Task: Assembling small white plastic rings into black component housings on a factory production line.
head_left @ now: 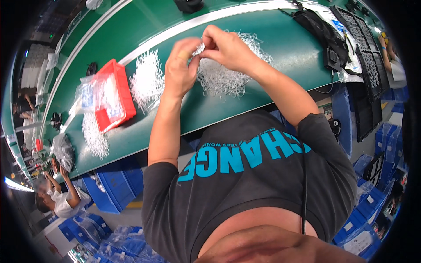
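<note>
My left hand (179, 68) and my right hand (226, 49) meet above the green table, fingertips almost touching. The right thumb and fingers are closed in a pinch. My left fingers curl toward them, partly smeared by motion. Between the hands shows a bit of white; whether it is held or lies behind cannot be made out. Under and beside the right hand spreads a large tangled heap of thin white looped plastic strands (228, 81). Just left of my left hand lies a second heap of straighter white strands (148, 79).
A red plastic bin (124, 94) with clear bags stands farther left, beside another white strand pile (95, 138). At the right end are a black bag (313, 26) and black trays (372, 72). Blue crates (112, 188) stand below the table. Another person (66, 199) works at far left.
</note>
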The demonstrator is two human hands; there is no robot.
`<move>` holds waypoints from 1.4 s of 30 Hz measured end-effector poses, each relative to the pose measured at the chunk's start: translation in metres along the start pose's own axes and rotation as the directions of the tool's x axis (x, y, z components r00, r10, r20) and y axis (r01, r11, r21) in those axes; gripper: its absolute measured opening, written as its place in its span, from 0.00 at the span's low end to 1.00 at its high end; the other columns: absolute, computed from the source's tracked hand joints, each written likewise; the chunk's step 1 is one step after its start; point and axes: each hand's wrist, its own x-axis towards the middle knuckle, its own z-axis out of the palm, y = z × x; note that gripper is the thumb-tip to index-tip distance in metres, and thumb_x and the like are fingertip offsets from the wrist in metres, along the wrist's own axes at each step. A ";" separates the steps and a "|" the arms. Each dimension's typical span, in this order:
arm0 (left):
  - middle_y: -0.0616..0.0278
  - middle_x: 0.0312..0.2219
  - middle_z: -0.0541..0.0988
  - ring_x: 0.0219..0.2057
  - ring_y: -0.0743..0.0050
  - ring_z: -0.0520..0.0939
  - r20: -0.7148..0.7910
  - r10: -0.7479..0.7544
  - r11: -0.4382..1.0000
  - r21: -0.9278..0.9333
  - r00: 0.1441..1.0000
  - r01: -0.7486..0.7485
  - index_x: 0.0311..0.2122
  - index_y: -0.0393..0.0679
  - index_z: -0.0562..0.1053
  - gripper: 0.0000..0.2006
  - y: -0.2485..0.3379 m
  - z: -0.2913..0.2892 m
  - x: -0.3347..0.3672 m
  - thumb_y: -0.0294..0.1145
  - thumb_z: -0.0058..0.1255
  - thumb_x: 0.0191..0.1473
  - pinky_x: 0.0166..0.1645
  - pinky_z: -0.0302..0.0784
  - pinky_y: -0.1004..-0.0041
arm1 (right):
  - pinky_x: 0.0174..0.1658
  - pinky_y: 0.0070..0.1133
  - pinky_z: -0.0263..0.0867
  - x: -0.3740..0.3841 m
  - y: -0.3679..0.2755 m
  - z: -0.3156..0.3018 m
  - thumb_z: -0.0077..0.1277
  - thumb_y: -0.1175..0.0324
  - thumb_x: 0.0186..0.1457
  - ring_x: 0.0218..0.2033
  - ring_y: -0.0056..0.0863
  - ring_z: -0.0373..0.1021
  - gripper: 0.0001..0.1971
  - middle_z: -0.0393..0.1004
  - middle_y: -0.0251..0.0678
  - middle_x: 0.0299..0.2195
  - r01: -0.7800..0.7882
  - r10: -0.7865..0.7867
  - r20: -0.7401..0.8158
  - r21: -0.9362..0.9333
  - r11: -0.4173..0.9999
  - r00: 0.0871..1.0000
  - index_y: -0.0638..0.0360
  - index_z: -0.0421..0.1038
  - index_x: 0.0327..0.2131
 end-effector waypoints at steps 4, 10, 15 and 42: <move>0.59 0.29 0.80 0.30 0.69 0.81 0.162 0.108 0.987 0.099 0.981 -0.125 0.39 0.40 0.77 0.10 -0.001 -0.011 0.002 0.18 0.55 0.49 0.35 0.77 0.73 | 0.31 0.28 0.68 -0.001 0.001 -0.002 0.60 0.71 0.47 0.27 0.38 0.74 0.14 0.75 0.43 0.24 0.059 -0.054 -0.069 0.069 0.996 0.996 0.62 0.65 0.34; 0.60 0.26 0.80 0.26 0.75 0.80 0.400 -0.419 0.676 -0.461 0.815 0.575 0.36 0.36 0.75 0.06 -0.015 -0.009 0.011 0.22 0.57 0.52 0.31 0.76 0.77 | 0.33 0.20 0.69 -0.004 0.005 -0.007 0.55 0.72 0.54 0.29 0.21 0.73 0.06 0.76 0.35 0.27 -0.017 0.029 -0.052 0.223 0.975 0.998 0.64 0.72 0.34; 0.62 0.26 0.79 0.25 0.76 0.78 0.579 -0.283 0.379 -0.665 0.765 0.644 0.36 0.38 0.76 0.08 -0.023 -0.005 0.020 0.18 0.56 0.50 0.28 0.73 0.77 | 0.34 0.17 0.69 -0.001 0.008 -0.019 0.54 0.73 0.56 0.29 0.18 0.71 0.05 0.76 0.33 0.28 -0.172 0.152 0.093 0.724 0.668 0.984 0.64 0.72 0.35; 0.54 0.30 0.79 0.25 0.69 0.82 0.656 -0.457 0.693 -0.160 0.600 0.703 0.45 0.32 0.68 0.11 -0.108 0.103 0.197 0.26 0.44 0.58 0.27 0.80 0.77 | 0.35 0.14 0.62 0.008 0.119 -0.105 0.65 0.68 0.45 0.30 0.11 0.63 0.37 0.64 0.26 0.34 -0.123 0.257 -0.362 0.352 0.928 0.896 0.58 0.60 0.59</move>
